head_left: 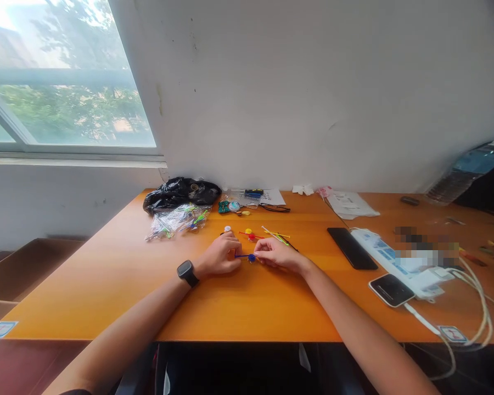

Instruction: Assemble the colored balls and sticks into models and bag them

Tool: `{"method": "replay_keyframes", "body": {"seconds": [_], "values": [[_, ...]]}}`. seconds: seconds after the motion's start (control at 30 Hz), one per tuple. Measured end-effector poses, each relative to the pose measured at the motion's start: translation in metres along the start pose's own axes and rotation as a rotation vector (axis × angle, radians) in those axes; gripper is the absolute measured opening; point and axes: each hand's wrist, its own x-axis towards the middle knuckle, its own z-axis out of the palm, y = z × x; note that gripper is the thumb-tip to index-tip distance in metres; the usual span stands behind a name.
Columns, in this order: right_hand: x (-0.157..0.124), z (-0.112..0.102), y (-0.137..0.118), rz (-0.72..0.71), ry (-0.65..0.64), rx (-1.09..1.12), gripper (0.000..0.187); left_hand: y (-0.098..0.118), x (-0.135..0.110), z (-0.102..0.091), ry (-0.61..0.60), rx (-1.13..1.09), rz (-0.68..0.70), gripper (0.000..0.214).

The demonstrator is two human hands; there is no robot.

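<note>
A thin blue plastic stick with a round blue knob (251, 258) at its right end is held low over the table between my hands. My left hand (223, 254), with a black watch (185, 270) on its wrist, is closed on the stick's left end. My right hand (276, 253) is closed in a pinch at the knob; its fingertips hide the exact grip. Just beyond lie a red stick with a round piece (252, 236), a yellow round piece (248, 231), a white round piece (228, 229), and white and green sticks (275, 236).
Behind my left hand are a clear bag of colourful parts (179, 221) and a black plastic bag (181, 193). A green circuit board (224, 207) sits farther back. On the right are a black phone (351, 248), a white power strip (389, 260) and cables.
</note>
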Motion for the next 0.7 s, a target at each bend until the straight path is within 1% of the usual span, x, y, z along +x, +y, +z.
{"method": "replay_keyframes", "body": {"seconds": [0.13, 0.23, 0.33, 0.43, 0.5, 0.57, 0.63, 0.7], "values": [[-0.001, -0.002, -0.002, 0.057, 0.042, -0.047, 0.028, -0.001, 0.0, 0.005, -0.011, 0.02, 0.001, 0.022], [0.0, -0.002, -0.001, 0.07, 0.049, -0.06, 0.026, -0.004, -0.001, 0.013, -0.002, 0.025, -0.009, 0.019], [0.004, -0.001, 0.003, 0.025, 0.082, -0.058, 0.026, -0.01, -0.001, 0.022, 0.023, 0.03, -0.015, 0.011], [0.012, 0.0, 0.01, -0.055, 0.167, -0.094, 0.026, -0.014, -0.001, 0.027, 0.068, 0.042, -0.019, 0.009], [0.016, 0.0, 0.014, -0.108, 0.216, -0.119, 0.026, -0.015, -0.001, 0.027, 0.094, 0.047, -0.021, 0.017], [0.018, 0.001, 0.015, -0.128, 0.242, -0.127, 0.026, -0.015, -0.001, 0.026, 0.099, 0.047, -0.017, 0.024], [0.017, 0.003, 0.015, -0.11, 0.252, -0.125, 0.025, -0.013, -0.001, 0.024, 0.086, 0.048, -0.005, 0.025], [0.016, 0.004, 0.013, -0.067, 0.247, -0.098, 0.023, -0.01, 0.0, 0.022, 0.067, 0.048, 0.009, 0.02]]}}
